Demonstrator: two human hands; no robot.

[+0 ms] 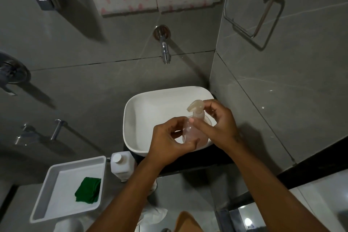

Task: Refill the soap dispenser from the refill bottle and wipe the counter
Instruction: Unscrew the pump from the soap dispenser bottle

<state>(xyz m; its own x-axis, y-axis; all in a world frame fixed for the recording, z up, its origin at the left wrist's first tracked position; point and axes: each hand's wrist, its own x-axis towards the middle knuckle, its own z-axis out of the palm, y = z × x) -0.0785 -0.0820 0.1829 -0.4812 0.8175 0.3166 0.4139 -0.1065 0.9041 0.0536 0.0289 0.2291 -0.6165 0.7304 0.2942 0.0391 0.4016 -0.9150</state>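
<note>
at frame centre, over the white basin (143,111), the left hand (169,143) grips the soap dispenser (194,133) body while the right hand (220,124) pinches its pump neck; the refill bottle (121,164) stands lower left.

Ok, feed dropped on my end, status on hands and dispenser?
Left hand grips dispenser body over sink. Right hand on pump collar. Refill bottle capped, untouched. Nothing blocking.

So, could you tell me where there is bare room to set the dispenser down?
Free: the white tray floor around the green cloth, and the basin floor left of both hands. Crowded: the spot between tray and basin, filled by the refill bottle.
</note>
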